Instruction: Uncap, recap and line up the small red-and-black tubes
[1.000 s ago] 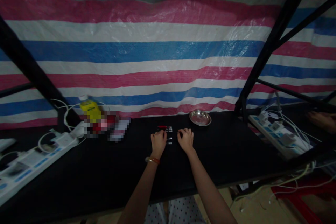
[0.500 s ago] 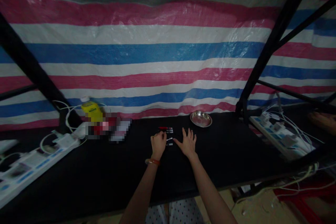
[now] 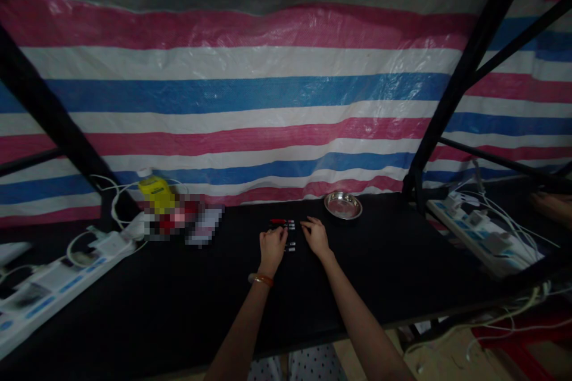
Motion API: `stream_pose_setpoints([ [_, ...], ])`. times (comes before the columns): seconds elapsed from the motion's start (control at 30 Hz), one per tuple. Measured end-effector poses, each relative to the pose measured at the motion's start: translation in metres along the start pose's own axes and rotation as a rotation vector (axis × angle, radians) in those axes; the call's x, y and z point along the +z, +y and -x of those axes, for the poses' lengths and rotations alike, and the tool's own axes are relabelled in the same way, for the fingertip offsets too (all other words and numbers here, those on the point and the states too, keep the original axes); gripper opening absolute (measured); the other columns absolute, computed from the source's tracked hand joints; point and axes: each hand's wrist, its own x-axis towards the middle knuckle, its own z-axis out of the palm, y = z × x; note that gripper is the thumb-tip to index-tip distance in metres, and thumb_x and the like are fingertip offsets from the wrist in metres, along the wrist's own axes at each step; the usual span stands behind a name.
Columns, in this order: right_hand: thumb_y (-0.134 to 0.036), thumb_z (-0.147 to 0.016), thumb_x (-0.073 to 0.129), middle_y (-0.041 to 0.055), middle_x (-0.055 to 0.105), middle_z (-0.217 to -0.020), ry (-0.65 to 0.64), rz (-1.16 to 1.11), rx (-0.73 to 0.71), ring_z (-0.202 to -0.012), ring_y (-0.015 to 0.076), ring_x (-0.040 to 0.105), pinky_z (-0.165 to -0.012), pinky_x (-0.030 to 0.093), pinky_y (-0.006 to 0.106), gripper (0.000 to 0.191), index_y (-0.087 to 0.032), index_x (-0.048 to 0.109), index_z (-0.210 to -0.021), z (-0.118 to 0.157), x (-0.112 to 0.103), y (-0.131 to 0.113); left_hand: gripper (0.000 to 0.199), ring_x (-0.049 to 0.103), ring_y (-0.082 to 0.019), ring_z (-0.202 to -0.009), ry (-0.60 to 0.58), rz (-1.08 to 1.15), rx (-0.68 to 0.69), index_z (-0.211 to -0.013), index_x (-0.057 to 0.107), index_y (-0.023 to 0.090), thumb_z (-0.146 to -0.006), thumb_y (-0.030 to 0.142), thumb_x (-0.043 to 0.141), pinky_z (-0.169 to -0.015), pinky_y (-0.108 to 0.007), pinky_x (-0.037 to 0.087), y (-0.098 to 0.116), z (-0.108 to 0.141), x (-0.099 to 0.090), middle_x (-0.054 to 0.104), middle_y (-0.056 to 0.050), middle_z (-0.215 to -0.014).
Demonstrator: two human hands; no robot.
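Note:
Several small pens or markers lie in a stack of rows on the black table. A red one (image 3: 279, 221) is at the back, and ones with silvery ends (image 3: 290, 246) show nearer to me. My left hand (image 3: 272, 249) rests over their left parts with its fingers closed; what it grips, if anything, is too small to name. Just right of the pens, my right hand (image 3: 316, 238) has its fingers drawn together at the table, and anything between them cannot be made out. A round metal dish (image 3: 343, 206) sits behind my right hand.
On the left are a white power strip (image 3: 67, 287), a yellow bottle (image 3: 156, 191) and a blurred-out item. Another power strip (image 3: 473, 229) with cables lies at the right, near a person's hand (image 3: 554, 207). Black metal posts flank the table before a striped sheet.
My right hand's fingers have gone from spread to drawn together. My left hand has shifted slightly, and the silvery piece that stuck out slanted beside it now lies level with the others.

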Motion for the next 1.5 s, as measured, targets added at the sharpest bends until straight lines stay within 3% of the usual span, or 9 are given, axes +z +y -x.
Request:
stream_pose_setpoints([
  [0.33,-0.023,-0.076,0.059,0.0051,0.057,-0.118,-0.006,-0.015,0.009,-0.114,0.0211,0.047,-0.096,0.032,0.038,0.026,-0.030,0.068,-0.099,0.001,-0.008,-0.014,0.045,0.063,-0.020,-0.079,0.003,-0.049,-0.022,-0.081,0.063,0.017,-0.093,0.036,0.024,-0.073,-0.032,0.032,0.005,-0.007,0.000,0.069,-0.009,-0.078],
  [0.57,-0.023,-0.074,0.062,0.0070,0.061,-0.108,0.058,-0.082,0.013,-0.105,0.0207,0.052,-0.092,0.036,0.035,0.014,-0.025,0.072,-0.084,0.004,-0.005,-0.010,0.042,0.060,-0.020,-0.076,0.070,0.045,-0.068,-0.076,0.063,0.018,-0.092,0.034,0.028,-0.071,-0.031,0.035,0.000,-0.006,0.000,0.066,-0.007,-0.072],
  [0.77,-0.019,-0.076,0.058,0.0067,0.058,-0.111,0.111,-0.053,-0.041,-0.109,0.0218,0.049,-0.092,0.036,0.037,0.023,-0.026,0.069,-0.094,0.008,-0.008,-0.014,0.027,0.055,-0.023,-0.091,0.321,0.137,-0.280,-0.092,0.060,0.017,-0.088,0.028,0.036,-0.074,-0.033,0.040,-0.007,-0.004,0.002,0.060,-0.011,-0.095],
  [0.9,-0.027,-0.078,0.060,0.0081,0.049,-0.125,0.081,-0.009,-0.158,-0.122,0.0248,0.036,-0.097,0.032,0.040,0.026,-0.027,0.067,-0.103,0.012,-0.007,-0.019,0.022,0.057,-0.023,-0.092,0.302,0.319,-0.476,-0.096,0.057,0.015,-0.087,0.024,0.038,-0.077,-0.035,0.041,-0.016,-0.007,0.006,0.061,-0.010,-0.095],
  [1.13,-0.024,-0.075,0.065,0.0081,0.048,-0.126,0.013,-0.044,-0.152,-0.126,0.0251,0.032,-0.101,0.029,0.042,0.016,-0.024,0.069,-0.091,0.012,-0.004,-0.017,0.025,0.058,-0.023,-0.094,0.279,0.429,-0.468,-0.097,0.056,0.017,-0.088,0.026,0.034,-0.081,-0.035,0.041,-0.025,-0.007,0.011,0.064,-0.010,-0.098],
  [1.23,-0.022,-0.076,0.063,0.0075,0.055,-0.117,0.066,-0.188,-0.147,-0.121,0.0234,0.038,-0.100,0.031,0.041,0.012,-0.023,0.069,-0.087,0.009,-0.006,-0.018,0.025,0.059,-0.022,-0.094,0.311,0.490,-0.481,-0.096,0.056,0.019,-0.087,0.027,0.034,-0.081,-0.035,0.042,-0.026,-0.007,0.012,0.064,-0.009,-0.098],
  [1.33,-0.027,-0.077,0.061,0.0066,0.064,-0.097,0.165,-0.486,-0.073,-0.101,0.0208,0.053,-0.091,0.040,0.037,0.011,-0.020,0.067,-0.084,0.004,-0.006,-0.020,0.025,0.059,-0.021,-0.093,0.336,0.541,-0.498,-0.095,0.056,0.019,-0.086,0.026,0.034,-0.081,-0.033,0.043,-0.028,-0.008,0.014,0.064,-0.009,-0.098],
  [1.5,-0.028,-0.069,0.069,0.0025,0.064,-0.072,0.219,-1.311,0.313,-0.063,0.0122,0.056,-0.062,0.048,0.024,0.016,-0.017,0.064,-0.079,-0.004,-0.008,-0.018,0.026,0.059,-0.021,-0.093,0.333,0.555,-0.496,-0.094,0.056,0.018,-0.086,0.029,0.034,-0.083,-0.033,0.043,-0.028,-0.008,0.015,0.064,-0.009,-0.098],
])
